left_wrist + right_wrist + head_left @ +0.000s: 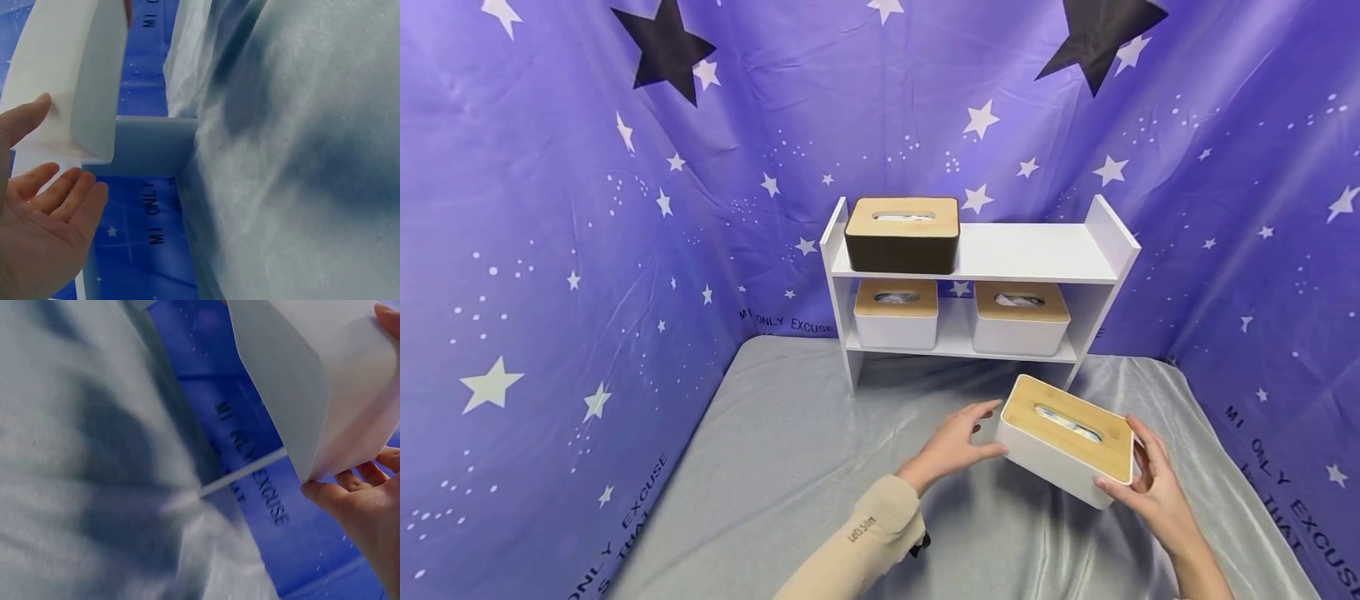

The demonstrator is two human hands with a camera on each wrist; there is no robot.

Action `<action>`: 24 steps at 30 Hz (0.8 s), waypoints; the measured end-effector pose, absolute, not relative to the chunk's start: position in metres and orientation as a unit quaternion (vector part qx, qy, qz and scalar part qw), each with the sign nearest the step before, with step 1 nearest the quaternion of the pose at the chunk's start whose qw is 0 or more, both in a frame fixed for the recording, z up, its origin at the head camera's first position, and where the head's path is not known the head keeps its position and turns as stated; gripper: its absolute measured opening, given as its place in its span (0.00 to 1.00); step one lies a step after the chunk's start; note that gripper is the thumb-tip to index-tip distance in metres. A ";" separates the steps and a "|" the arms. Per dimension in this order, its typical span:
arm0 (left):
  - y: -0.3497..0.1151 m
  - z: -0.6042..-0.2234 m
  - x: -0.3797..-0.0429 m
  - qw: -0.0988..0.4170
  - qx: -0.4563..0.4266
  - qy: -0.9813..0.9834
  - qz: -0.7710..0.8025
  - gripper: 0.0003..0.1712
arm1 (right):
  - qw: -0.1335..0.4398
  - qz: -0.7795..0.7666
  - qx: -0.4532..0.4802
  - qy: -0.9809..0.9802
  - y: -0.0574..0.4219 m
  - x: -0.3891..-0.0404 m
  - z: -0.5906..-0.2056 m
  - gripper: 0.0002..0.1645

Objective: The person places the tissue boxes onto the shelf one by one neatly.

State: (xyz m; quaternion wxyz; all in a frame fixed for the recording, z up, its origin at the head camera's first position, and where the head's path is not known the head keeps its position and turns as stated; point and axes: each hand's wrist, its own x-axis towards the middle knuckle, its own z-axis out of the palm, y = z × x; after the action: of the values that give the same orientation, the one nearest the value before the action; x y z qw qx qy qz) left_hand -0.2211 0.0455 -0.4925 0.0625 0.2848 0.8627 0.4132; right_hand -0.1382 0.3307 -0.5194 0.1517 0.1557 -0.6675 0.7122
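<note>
A white tissue box [1060, 437] with a light wood lid is held tilted above the grey cloth, in front of the shelf. My right hand [1157, 492] grips its right end, thumb on the near side and fingers round the far side. At the box's left end is my left hand [955, 446], thumb and fingers spread apart. In the left wrist view the left hand's [53, 219] thumb overlaps the box's white side; whether it touches is unclear. The right wrist view shows the right hand's [362, 500] fingers against the box end [362, 412].
Behind stands a white two-tier shelf [1037, 250]. A dark tissue box [902, 252] with a wood lid sits on its upper left. Below are two white tissue boxes, one left [895, 329] and one right [1018, 335]. Purple star-printed curtains [587, 250] surround the grey cloth [790, 467].
</note>
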 end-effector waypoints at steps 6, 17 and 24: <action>0.044 -0.482 -0.218 0.045 0.288 0.836 0.465 0.37 | 0.159 0.724 0.177 -0.647 0.320 -0.141 -0.505 0.64; 0.037 -0.460 -0.216 -0.003 0.284 0.794 0.537 0.37 | 0.206 0.722 0.235 -0.617 0.308 -0.153 -0.471 0.65; 0.034 -0.439 -0.217 -0.050 0.290 0.787 0.542 0.38 | 0.236 0.718 0.283 -0.591 0.306 -0.167 -0.451 0.64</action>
State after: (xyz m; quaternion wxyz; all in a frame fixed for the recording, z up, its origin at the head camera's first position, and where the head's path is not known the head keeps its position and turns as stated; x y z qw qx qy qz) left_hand -0.2175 0.0340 -0.4386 -0.0502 0.2898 0.7871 0.5421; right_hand -0.1675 0.3062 -0.4507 0.2356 0.2825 -0.5913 0.7177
